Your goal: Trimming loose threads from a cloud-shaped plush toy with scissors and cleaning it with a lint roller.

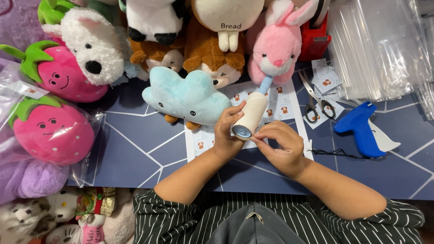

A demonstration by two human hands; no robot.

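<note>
Centrally, left hand [227, 135] fingers round a cream cylindrical lint roller [250, 116] (papery sheets), right hand [280, 147] fingers perhaps pinching its edge.

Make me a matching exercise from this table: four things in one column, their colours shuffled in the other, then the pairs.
Things:
1. cloud plush
2. rabbit plush
3. glue gun
4. lint roller, held in the left hand with the right hand at its end

Colours:
A. cream
B. pink
C. light blue
D. bright blue

Pairs: 1-C, 2-B, 3-D, 4-A
</note>
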